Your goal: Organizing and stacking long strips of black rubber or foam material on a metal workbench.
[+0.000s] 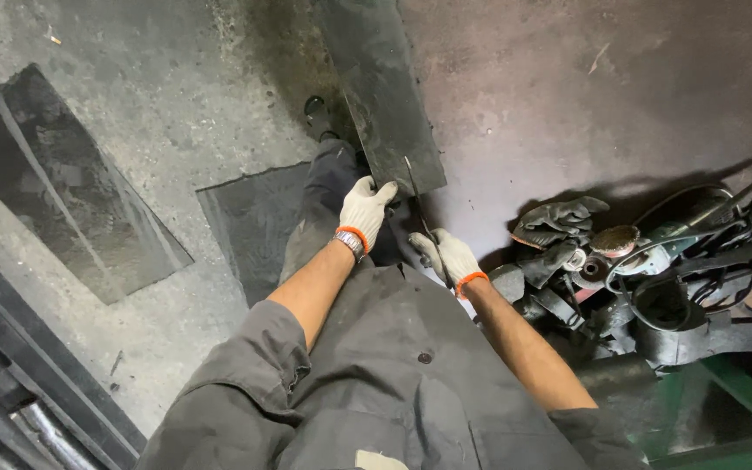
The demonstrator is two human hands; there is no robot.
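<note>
While the person stands on the concrete floor (150,104) and looks down, both hands wear white knit gloves with orange cuffs. The left hand (365,211) is closed on the near corner of a long dark sheet (385,96), with the thumb on top and the fingers curled under the edge. The right hand (450,257) is wrapped around a thin dark rod (419,204) (it could be a file or a marking tool, it is too thin to tell). The rod points up and away from the right hand, and its far tip lies on the near edge of the sheet.

The sheet lies straight ahead of the hands. Its long side runs away from the person, toward the top edge of the floor, leaning a little to the left. The left hand is the nearer one, since it touches the sheet, while the right hand sits just behind it and reaches it only through the rod.

A shoe (317,113) shows beside the sheet's left edge. Two more dark sheets lie flat on the floor to the left. At the right, a grinder (654,244), dark work gloves (559,218) and tangled black cables (733,235) are piled together.
</note>
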